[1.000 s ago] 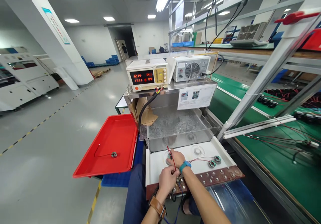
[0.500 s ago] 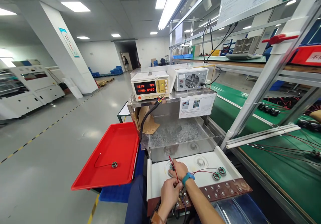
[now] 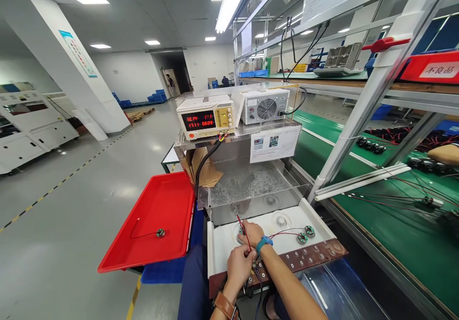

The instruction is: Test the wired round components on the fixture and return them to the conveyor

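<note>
Factory floor stretched grey behind the bench, and a white fixture tray (image 3: pixel 222 248) sat just below a clear-walled tank (image 3: pixel 251 186). On that tray the right hand (image 3: pixel 251 233) pressed a small round board (image 3: pixel 242 229) flat with closed fingers, its red lead (image 3: pixel 239 220) rising from under the fingertips. The left hand (image 3: pixel 241 262) was pinched shut on the wire ends just above the brown contact strip (image 3: pixel 304 258), beside one of its metal studs. Holding the wire tips square on a stud while keeping the board flat seemed the thing to do well; any slip would probably break contact. Two more round boards (image 3: pixel 306 234) lay to the right on the tray, their red leads trailing toward the wrist. Above, the power supply (image 3: pixel 206 117) showed lit red figures, so a steady hold mattered while it was read. A red tray (image 3: pixel 172 200) at the left held one lone wired board (image 3: pixel 160 232). Far right, another person's hand (image 3: pixel 444 154) rested at the green conveyor (image 3: pixel 394 224).
</note>
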`<act>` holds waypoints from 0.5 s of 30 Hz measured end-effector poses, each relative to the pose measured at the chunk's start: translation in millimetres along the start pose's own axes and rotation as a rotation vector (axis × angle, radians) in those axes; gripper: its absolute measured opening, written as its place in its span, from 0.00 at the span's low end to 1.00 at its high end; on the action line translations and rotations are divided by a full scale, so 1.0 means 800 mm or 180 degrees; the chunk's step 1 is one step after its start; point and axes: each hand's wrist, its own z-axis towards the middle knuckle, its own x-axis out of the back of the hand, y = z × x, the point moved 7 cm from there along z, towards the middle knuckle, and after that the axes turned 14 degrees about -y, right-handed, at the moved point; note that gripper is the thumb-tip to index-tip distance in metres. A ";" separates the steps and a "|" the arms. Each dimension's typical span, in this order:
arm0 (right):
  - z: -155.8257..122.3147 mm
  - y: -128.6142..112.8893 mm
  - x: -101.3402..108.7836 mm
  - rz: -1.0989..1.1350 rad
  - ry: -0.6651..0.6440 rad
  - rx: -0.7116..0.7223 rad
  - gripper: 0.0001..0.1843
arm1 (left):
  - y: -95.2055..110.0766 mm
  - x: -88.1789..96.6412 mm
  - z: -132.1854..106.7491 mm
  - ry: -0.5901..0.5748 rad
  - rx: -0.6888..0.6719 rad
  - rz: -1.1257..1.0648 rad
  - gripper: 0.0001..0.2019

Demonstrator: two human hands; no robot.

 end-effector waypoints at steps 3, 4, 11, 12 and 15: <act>0.001 0.000 0.000 -0.0020 0.0025 -0.0001 0.20 | 0.001 0.000 -0.001 0.0002 0.0000 -0.0021 0.09; 0.001 0.000 0.001 -0.0023 0.0037 -0.0009 0.21 | 0.001 0.000 -0.001 -0.0009 -0.0009 -0.0021 0.10; -0.010 -0.009 0.020 -0.0023 0.0071 -0.0087 0.21 | 0.007 -0.001 0.002 -0.0034 -0.0291 0.0075 0.17; -0.012 -0.010 0.025 0.0020 0.0126 -0.0111 0.21 | 0.007 -0.001 0.004 -0.0036 -0.0332 0.0069 0.19; -0.024 -0.001 0.046 0.0468 0.0570 -0.0232 0.20 | 0.000 -0.001 0.013 -0.0075 -0.0378 0.0049 0.22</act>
